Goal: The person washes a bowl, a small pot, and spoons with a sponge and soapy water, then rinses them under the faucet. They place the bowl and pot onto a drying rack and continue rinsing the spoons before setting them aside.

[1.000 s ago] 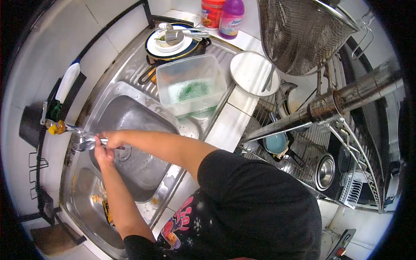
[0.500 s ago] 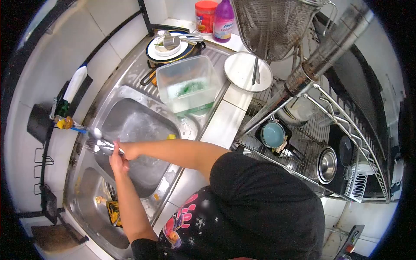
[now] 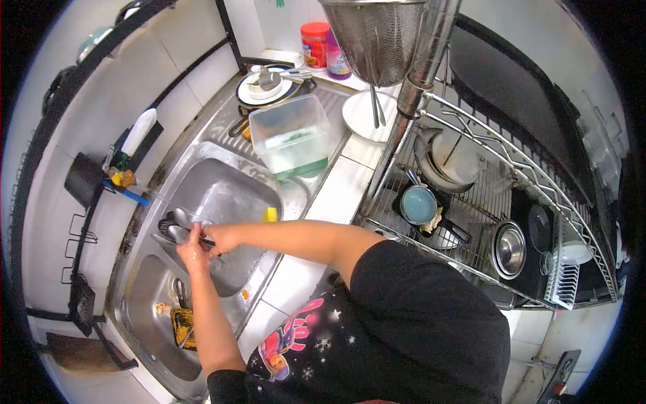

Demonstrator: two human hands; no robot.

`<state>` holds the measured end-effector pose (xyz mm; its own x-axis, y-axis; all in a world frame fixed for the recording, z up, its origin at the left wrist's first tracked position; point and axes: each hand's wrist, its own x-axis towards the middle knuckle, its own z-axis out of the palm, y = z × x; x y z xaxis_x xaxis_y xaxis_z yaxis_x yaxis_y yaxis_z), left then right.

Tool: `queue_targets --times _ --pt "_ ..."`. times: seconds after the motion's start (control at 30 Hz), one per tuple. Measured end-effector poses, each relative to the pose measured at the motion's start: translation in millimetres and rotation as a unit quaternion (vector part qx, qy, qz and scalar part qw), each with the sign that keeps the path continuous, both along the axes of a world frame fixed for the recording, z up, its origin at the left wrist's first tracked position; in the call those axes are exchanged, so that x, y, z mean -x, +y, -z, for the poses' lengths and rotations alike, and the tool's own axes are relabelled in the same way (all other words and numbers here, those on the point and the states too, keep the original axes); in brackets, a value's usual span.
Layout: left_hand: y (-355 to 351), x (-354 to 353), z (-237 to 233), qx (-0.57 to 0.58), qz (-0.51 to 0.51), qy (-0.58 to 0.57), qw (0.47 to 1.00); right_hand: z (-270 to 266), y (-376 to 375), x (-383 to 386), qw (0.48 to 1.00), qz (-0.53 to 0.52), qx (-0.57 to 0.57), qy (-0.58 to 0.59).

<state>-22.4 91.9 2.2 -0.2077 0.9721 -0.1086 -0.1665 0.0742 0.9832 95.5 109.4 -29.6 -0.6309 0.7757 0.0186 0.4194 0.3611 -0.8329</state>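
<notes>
A bunch of metal and black utensils is held over the near-left part of the larger sink basin. My left hand is closed around them, their spoon heads pointing to the left. Right beside it, my right hand is closed at the handle end of the same utensils. Its fingers are partly hidden. A faucet with a blue spout sticks out from the wall just above the utensils. A yellow sponge lies at the right side of the basin.
The smaller basin holds a food-smeared black pan. A clear soapy container stands on the drainboard, with stacked plates behind. To the right are a white plate, a hanging strainer and a wire rack.
Both hands have moved slightly right and down with the utensils, away from the faucet. The utensils are now fanned differently, with black ones showing. The head view has shifted.
</notes>
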Motion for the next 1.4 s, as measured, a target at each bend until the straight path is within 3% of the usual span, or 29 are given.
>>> queue_targets --times 0.03,0.07,0.17,0.23,0.3,0.4,0.5,0.57,0.63,0.67,0.7,0.73,0.77,0.83,0.97,1.03,1.1,1.13,1.2,1.3,1.4 --pt "-2.4 -5.4 -2.3 -0.007 0.011 0.023 1.0 -6.3 -5.1 1.2 0.999 0.017 -0.027 0.024" --pt "-9.0 -14.0 -1.2 -0.084 0.031 0.027 0.996 -11.9 -10.7 1.1 0.997 0.034 -0.055 0.049" --pt "3.8 11.4 31.1 -0.105 0.02 0.264 0.958 -19.1 -26.0 -2.3 0.986 0.08 -0.102 0.106" --pt "-15.5 1.1 -2.4 -0.076 0.043 0.336 0.938 -27.9 -35.2 -4.4 0.981 0.113 -0.096 0.128" --pt "-27.4 -5.2 -18.0 -0.069 0.085 0.267 0.957 -50.8 -51.8 -12.5 0.985 0.122 -0.047 0.116" --pt "-17.9 5.5 -6.7 -0.12 0.141 0.24 0.953 -45.5 -55.2 -10.8 0.969 0.143 -0.063 0.193" --pt "-26.5 -0.2 -18.4 -0.01 0.155 0.048 0.987 -4.7 -31.6 -1.5 0.983 0.101 0.001 0.151" --pt "-28.4 -3.3 -15.9 -0.049 0.153 -0.027 0.987 -39.8 -50.6 -15.1 0.983 0.085 -0.041 0.157" --pt "-34.3 -6.8 -26.4 -0.021 0.133 -0.034 0.99 -21.4 -41.0 -9.4 0.975 0.028 -0.113 0.187" --pt "-37.1 -6.8 -30.1 -0.017 0.111 0.006 0.994 -44.0 -51.1 -12.9 0.977 0.018 -0.095 0.188" --pt "-30.3 -1.8 -22.0 -0.074 0.113 0.055 0.989 -8.7 -34.5 -0.9 0.959 0.011 -0.144 0.243" --pt "-27.2 3.9 -18.2 0.047 0.083 0.116 0.989 -18.8 -40.5 -6.9 0.965 0.033 -0.19 0.18" --pt "-43.1 -2.9 -51.5 0.144 0.055 0.182 0.971 -21.3 -36.5 -5.1 0.984 0.046 -0.133 0.108" --pt "-40.4 -0.4 -30.3 -0.025 0.092 0.036 0.995 -42.6 -44.1 -10.4 0.987 0.013 -0.108 0.122" --pt "-49.0 2.1 -30.3 0.11 0.022 0.0 0.994 -29.1 -38.9 -7.4 0.998 0.0 -0.012 0.061" --pt "-53.2 2.7 -31.5 0.121 0.026 -0.034 0.992 -18.1 -36.5 -4.0 0.998 -0.019 -0.028 0.049" --pt "-44.6 8.2 -2.3 0.094 0.038 -0.103 0.99 6.4 -33.5 -0.7 0.996 -0.007 -0.078 0.035" --pt "-44.1 9.4 3.7 0.081 0.045 -0.138 0.986 0.9 -36.6 -0.1 0.998 -0.008 -0.049 0.024" --pt "-44.5 10.8 9.2 0.065 0.036 -0.151 0.986 -10.3 -42.1 2.5 1.0 -0.011 0.01 0.004" --pt "-43.8 9.7 8.4 0.069 0.014 -0.173 0.983 -14.7 -46.3 4.8 0.999 -0.006 -0.006 0.047" --pt "-43.2 5.0 -2.3 0.074 -0.006 -0.165 0.984 -20.3 -43.7 4.1 1.0 -0.016 -0.016 -0.009"
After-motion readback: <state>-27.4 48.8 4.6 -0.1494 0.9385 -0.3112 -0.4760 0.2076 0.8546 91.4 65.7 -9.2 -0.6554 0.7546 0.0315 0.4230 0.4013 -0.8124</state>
